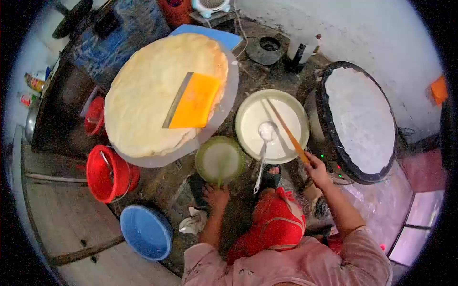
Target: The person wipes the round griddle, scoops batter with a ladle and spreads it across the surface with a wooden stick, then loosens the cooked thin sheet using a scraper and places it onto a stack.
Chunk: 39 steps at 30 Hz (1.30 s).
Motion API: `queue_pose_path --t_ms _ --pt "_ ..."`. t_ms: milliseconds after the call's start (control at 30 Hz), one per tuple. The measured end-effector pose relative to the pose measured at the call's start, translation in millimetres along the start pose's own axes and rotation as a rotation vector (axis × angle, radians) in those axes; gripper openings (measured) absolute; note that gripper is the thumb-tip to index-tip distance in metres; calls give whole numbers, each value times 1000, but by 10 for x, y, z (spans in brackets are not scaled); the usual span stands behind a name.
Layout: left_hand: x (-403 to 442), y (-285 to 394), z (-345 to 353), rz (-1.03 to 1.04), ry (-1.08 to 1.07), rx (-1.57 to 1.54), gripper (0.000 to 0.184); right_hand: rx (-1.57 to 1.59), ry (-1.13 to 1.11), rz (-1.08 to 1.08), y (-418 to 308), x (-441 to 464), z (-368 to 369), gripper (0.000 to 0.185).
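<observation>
My right hand point(317, 170) is closed round the lower end of a long wooden stick point(287, 131). The stick slants over a pale green basin point(305, 112) of white batter point(253, 121), its far end near the back of the batter. A metal ladle point(261, 164) rests in the same basin, bowl in the batter and handle over the near rim. My left hand point(217, 198) is at the near side of a green dipper point(199, 164) holding cloudy liquid, apparently closed on its handle; the fingers are blurred.
Large flatbreads point(138, 105) are stacked on a round board, an orange scraper point(198, 102) on top. At right a round black-rimmed griddle point(327, 119) carries a white sheet of batter point(360, 119). Red bucket point(100, 176), blue basin point(143, 231) and crumpled cloth point(193, 221) lie to the left.
</observation>
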<state>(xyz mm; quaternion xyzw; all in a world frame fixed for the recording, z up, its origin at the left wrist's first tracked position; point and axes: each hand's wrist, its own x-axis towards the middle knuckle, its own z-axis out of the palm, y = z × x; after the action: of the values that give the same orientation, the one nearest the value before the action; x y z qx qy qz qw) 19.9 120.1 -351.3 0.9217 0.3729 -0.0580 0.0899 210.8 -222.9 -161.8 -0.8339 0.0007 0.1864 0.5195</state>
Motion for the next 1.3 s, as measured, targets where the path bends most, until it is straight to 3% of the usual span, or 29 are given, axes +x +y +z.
queue_pose_path --t_ms 33,133,167,233,300,367,433,467,533,633,733,833,900,1000,1067,1167,1267,1300 --pt "-6 97 -179 26 3 -1 48 6 25 2 177 80 -5 47" --pt "-212 473 -1269 367 192 -166 49 6 201 -89 587 335 91 56" --pt "-232 546 -1511 384 197 -163 49 -110 247 -325 922 478 164 59" --pt "-247 690 -1997 576 325 -212 46 -32 112 -142 1053 498 207 59" --pt "-223 818 -2434 590 344 -218 43 0 50 12 996 416 243 58" --pt "-156 907 -2793 663 561 -177 44 12 21 95 952 306 290 58" --pt "-7 1019 -3043 631 631 -128 48 -318 -3 -82 974 165 243 50" --pt "77 1077 -3182 567 615 -113 52 -310 -3 -91 959 63 226 50" --pt "293 1180 -3380 489 629 -90 59 -401 -237 127 662 -234 142 42" --pt "699 1228 -3409 491 711 -72 67 -108 -367 91 908 -569 124 39" --pt "801 1269 -3463 465 654 49 69 -311 -489 113 831 -954 74 38" --pt "569 1251 -3408 604 742 -109 64 -421 -546 131 648 -1358 -1 40" --pt "322 1111 -3256 665 785 -155 53 -269 -577 125 814 -1541 -28 39" --pt "-42 564 -2850 636 795 -161 39 -368 -510 209 727 -1782 -105 37" --pt "-289 47 -2439 476 750 -142 30 -359 -472 152 699 -1941 -188 32" --pt "-688 -905 -1402 194 652 -184 31 -415 -470 226 1429 -1994 -184 29" --pt "-1033 -1636 -467 86 122 4 33 -608 -490 314 777 -2146 -207 27" --pt "-1096 -1623 -416 61 -89 42 36 -613 -496 319 948 -2166 -196 27"
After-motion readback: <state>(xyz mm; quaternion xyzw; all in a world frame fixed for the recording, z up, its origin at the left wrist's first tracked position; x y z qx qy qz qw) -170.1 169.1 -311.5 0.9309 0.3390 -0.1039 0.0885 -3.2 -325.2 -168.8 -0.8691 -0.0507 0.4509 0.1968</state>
